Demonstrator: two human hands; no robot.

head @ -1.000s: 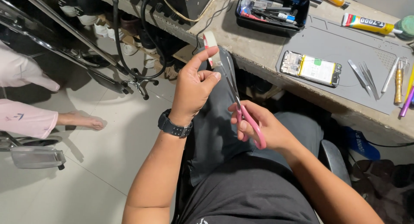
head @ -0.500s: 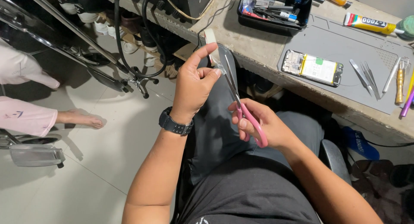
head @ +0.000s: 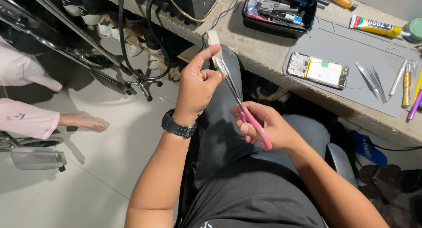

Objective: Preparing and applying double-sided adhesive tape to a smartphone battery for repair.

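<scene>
Scissors (head: 246, 109) in the right hand (head: 263, 129) close on tape (head: 214, 45) pinched by the left hand (head: 195, 89) — blades could nick the thumb, or the strip could twist and stick.

Both hands work over the lap, hemmed on the far side by the edge of the grey concrete bench (head: 263, 43). On it, the black plastic tool tray (head: 307, 23) and opened phone (head: 317, 70) block reach. The pale tiled floor (head: 101, 166) beside the left forearm lies open.
</scene>
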